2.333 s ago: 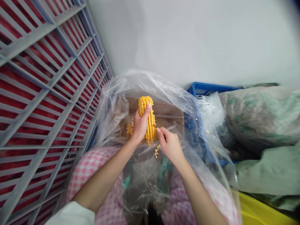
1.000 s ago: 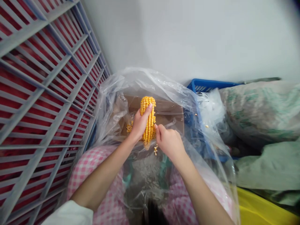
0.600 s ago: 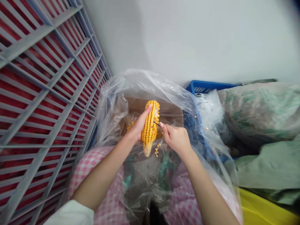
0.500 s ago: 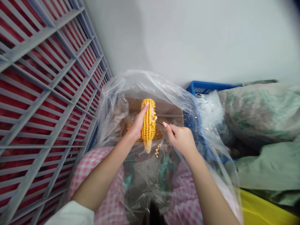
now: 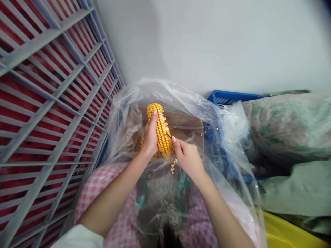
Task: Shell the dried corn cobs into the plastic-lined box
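And here is the corn cob (image 5: 159,129), right in the grasp of the left hand (image 5: 150,136), its thumb laid up along the yellow rows while the other fingers are mostly hidden from view! The cob leans, its top tipped toward the left and its pale, tapered end pointing down just to the left of the right hand (image 5: 188,156). Over there the fingers are curled tight, pinching a thin dark tool (image 5: 168,135), most of it lost in the fist, its exposed end up against the cob's right side. Just above that tip, look, a ragged pale strip where kernels are missing!

Below the left fingers, partly behind the cob, a heap of loose kernels (image 5: 157,155); nearer the person, just left of the right fingers, a little cluster of kernels (image 5: 172,167) on the clear plastic sheet (image 5: 160,85). Beyond both hands, cardboard (image 5: 184,125) shows inside the plastic. Well off to the left of the left fingers, a big slatted crate (image 5: 53,100); to the right of the right fingers, a blue basket (image 5: 236,94), and farther right a bulging sack (image 5: 292,125).
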{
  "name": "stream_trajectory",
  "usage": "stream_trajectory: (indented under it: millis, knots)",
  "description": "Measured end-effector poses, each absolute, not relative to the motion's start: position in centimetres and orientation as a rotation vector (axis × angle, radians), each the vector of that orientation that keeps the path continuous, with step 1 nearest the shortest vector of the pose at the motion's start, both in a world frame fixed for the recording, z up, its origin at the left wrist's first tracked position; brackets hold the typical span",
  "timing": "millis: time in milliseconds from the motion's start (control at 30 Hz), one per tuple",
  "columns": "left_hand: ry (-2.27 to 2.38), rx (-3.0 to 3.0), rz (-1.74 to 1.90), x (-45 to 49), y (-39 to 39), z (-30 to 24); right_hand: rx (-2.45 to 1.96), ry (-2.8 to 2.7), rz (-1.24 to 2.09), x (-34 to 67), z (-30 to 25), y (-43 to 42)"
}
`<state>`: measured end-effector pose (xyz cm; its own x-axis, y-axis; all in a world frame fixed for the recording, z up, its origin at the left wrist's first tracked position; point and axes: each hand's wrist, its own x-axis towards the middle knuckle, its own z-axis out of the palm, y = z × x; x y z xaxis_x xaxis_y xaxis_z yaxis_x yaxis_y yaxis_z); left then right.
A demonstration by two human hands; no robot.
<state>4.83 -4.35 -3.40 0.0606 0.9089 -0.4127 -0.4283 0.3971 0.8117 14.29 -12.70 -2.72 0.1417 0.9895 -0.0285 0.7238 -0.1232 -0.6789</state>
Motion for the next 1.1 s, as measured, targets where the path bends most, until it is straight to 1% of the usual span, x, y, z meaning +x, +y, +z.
stream_trajectory:
  millis: [200,367,600,700,800,967,1100]
  knots:
    - [1.102,0.723,1.207,5.1,-4.8,-3.2,-1.962,-1.648,0.677,14.5,-2.7,-12.7]
    - [1.101,0.707,1.250,5.3,-4.9,-3.3,-1.956,-1.624,0.642,14.2,-2.4,-12.8]
    - [1.147,0.731,1.267,5.2,-4.9,-3.3,-1.981,-1.631,0.610,13.9,-2.2,-12.8]
    - [1.176,0.768,1.254,5.3,-5.0,-3.5,-2.067,-1.724,0.530,13.8,-2.6,-12.8]
    - [1.124,0.697,1.151,5.2,-4.7,-3.6,-2.119,-1.865,0.399,13.9,-3.1,-12.8]
    - [0.926,0.475,0.724,4.7,-4.2,-3.2,-1.986,-2.051,0.275,15.5,-3.6,-12.7]
    - [0.890,0.459,0.665,4.5,-4.4,-2.6,-1.878,-2.048,0.282,17.1,-3.3,-12.9]
